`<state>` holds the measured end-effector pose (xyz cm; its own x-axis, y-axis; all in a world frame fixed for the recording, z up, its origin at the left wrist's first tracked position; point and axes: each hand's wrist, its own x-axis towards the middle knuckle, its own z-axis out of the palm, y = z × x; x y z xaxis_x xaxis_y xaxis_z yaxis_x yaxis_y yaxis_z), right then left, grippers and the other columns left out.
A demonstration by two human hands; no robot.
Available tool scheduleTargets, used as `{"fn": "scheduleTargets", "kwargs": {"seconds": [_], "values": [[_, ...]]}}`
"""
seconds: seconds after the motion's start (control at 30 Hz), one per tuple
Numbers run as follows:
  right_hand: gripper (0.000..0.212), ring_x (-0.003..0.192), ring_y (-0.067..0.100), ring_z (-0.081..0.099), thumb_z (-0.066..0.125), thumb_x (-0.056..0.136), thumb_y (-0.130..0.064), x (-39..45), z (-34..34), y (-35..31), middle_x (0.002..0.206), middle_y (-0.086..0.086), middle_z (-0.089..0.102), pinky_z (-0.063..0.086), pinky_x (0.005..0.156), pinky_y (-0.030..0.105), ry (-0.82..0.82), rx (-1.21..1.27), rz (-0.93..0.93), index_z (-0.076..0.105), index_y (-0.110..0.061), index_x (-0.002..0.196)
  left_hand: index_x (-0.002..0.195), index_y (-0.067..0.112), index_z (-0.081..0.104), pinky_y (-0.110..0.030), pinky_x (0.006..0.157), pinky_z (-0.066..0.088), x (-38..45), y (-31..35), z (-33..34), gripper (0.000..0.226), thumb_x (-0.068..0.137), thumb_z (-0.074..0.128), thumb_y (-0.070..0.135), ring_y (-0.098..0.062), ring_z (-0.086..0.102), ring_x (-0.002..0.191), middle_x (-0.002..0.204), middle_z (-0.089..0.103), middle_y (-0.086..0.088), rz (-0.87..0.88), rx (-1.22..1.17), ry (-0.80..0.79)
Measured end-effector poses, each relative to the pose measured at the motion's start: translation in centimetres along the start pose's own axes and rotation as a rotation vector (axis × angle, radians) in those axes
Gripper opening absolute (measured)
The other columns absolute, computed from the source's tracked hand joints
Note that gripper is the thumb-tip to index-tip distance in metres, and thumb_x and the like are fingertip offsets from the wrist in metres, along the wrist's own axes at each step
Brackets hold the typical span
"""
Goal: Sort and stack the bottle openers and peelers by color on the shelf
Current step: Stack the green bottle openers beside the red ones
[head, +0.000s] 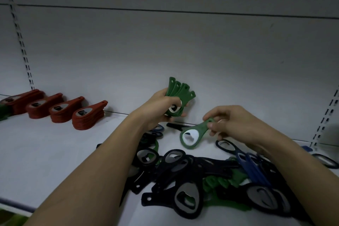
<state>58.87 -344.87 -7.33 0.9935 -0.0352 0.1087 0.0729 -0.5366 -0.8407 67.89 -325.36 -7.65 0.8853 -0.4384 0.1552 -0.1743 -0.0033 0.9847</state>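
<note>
My left hand grips a fanned bunch of green bottle openers, handles pointing up, above the white shelf. To its right, my right hand pinches the handle of a single green bottle opener, its metal ring end hanging down to the left. Below both hands lies a mixed pile of black, dark blue and green openers and peelers. Several stacks of red openers stand in a row at the back left.
The grey back wall rises behind the shelf, with slotted uprights at left and right. A few green items peek in at the far left edge. A loose dark opener lies at the far right.
</note>
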Motion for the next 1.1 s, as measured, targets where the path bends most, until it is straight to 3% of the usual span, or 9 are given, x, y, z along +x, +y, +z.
{"fn": "scheduleTargets", "kwargs": {"seconds": [0.2, 0.3, 0.4, 0.5, 0.57, 0.67, 0.77, 0.87, 1.1], "values": [[0.016, 0.067, 0.018, 0.07, 0.066, 0.088, 0.004, -0.2, -1.1, -0.4, 0.081, 0.012, 0.069, 0.058, 0.065, 0.022, 0.157, 0.309, -0.112, 0.071, -0.008, 0.097, 0.106, 0.016, 0.065, -0.024, 0.048, 0.048, -0.2, -0.1, 1.1, 0.013, 0.097, 0.057, 0.022, -0.015, 0.063, 0.067, 0.087, 0.067, -0.003, -0.14, -0.107, -0.126], [0.016, 0.066, 0.021, 0.069, 0.069, 0.086, 0.003, -0.1, -0.9, -0.3, 0.08, 0.013, 0.067, 0.06, 0.067, 0.026, 0.176, 0.37, -0.11, 0.065, -0.005, 0.1, 0.113, 0.017, 0.064, -0.021, 0.048, 0.052, -0.9, 0.3, 1.9, 0.037, 0.091, 0.056, 0.046, -0.022, 0.072, 0.075, 0.093, 0.072, -0.005, -0.191, -0.153, -0.324], [0.027, 0.066, 0.02, 0.068, 0.074, 0.085, -0.008, 0.1, -0.3, 0.2, 0.092, 0.01, 0.065, 0.057, 0.063, 0.025, 0.237, 0.23, -0.093, 0.055, -0.009, 0.104, 0.123, 0.016, 0.059, -0.018, 0.047, 0.051, -1.0, -0.1, 2.2, 0.03, 0.094, 0.06, 0.024, -0.023, 0.073, 0.082, 0.097, 0.07, -0.004, -0.144, -0.096, -0.379], [0.039, 0.071, 0.011, 0.058, 0.078, 0.081, -0.03, 0.1, 0.2, 0.3, 0.098, -0.002, 0.056, 0.05, 0.065, 0.028, 0.348, -0.121, -0.163, 0.049, -0.02, 0.105, 0.128, 0.014, 0.055, -0.02, 0.048, 0.05, -0.5, -0.5, 1.9, 0.034, 0.095, 0.06, 0.006, -0.025, 0.07, 0.085, 0.097, 0.07, -0.006, -0.123, -0.113, -0.273], [0.037, 0.066, 0.006, 0.053, 0.08, 0.078, -0.035, -0.8, 0.1, -0.7, 0.095, -0.005, 0.061, 0.045, 0.065, 0.026, 0.21, -0.131, -0.263, 0.055, -0.024, 0.102, 0.128, 0.018, 0.055, -0.025, 0.053, 0.053, -0.1, -0.6, 1.6, 0.038, 0.093, 0.062, 0.005, -0.021, 0.067, 0.085, 0.1, 0.069, -0.004, -0.078, -0.107, -0.163], [0.033, 0.071, 0.001, 0.057, 0.083, 0.073, -0.037, -2.9, 0.0, -3.0, 0.098, -0.017, 0.065, 0.05, 0.069, 0.022, -0.286, -0.257, -0.32, 0.066, -0.035, 0.1, 0.128, 0.021, 0.054, -0.033, 0.067, 0.058, 0.2, -0.6, 1.2, 0.04, 0.092, 0.063, 0.006, -0.017, 0.069, 0.085, 0.109, 0.068, -0.004, -0.042, -0.161, -0.018], [0.046, 0.086, -0.013, 0.053, 0.085, 0.068, -0.042, -4.4, 0.9, -4.0, 0.101, -0.036, 0.053, 0.046, 0.075, 0.013, -0.651, -0.498, -0.261, 0.062, -0.05, 0.106, 0.132, 0.017, 0.049, -0.021, 0.046, 0.051, -0.2, -0.1, 1.1, 0.038, 0.096, 0.06, 0.011, -0.024, 0.074, 0.084, 0.11, 0.066, -0.008, -0.058, -0.312, 0.037], [0.046, 0.1, -0.009, 0.05, 0.084, 0.07, -0.044, -4.4, 2.1, -3.5, 0.108, -0.031, 0.049, 0.043, 0.088, 0.014, -0.659, -0.616, -0.282, 0.059, -0.049, 0.108, 0.135, 0.015, 0.047, -0.019, 0.039, 0.043, -0.2, 0.1, 1.2, 0.039, 0.097, 0.059, 0.011, -0.027, 0.074, 0.082, 0.108, 0.067, -0.009, -0.054, -0.329, 0.034], [0.034, 0.095, 0.001, 0.054, 0.072, 0.084, -0.045, -2.3, 3.1, -1.0, 0.109, -0.021, 0.055, 0.043, 0.077, 0.013, -0.333, -0.536, -0.302, 0.06, -0.032, 0.114, 0.128, 0.024, 0.048, -0.028, 0.055, 0.054, -0.1, -0.3, 1.2, 0.045, 0.092, 0.058, -0.002, -0.025, 0.074, 0.087, 0.113, 0.072, -0.006, -0.044, -0.179, -0.038]]}}
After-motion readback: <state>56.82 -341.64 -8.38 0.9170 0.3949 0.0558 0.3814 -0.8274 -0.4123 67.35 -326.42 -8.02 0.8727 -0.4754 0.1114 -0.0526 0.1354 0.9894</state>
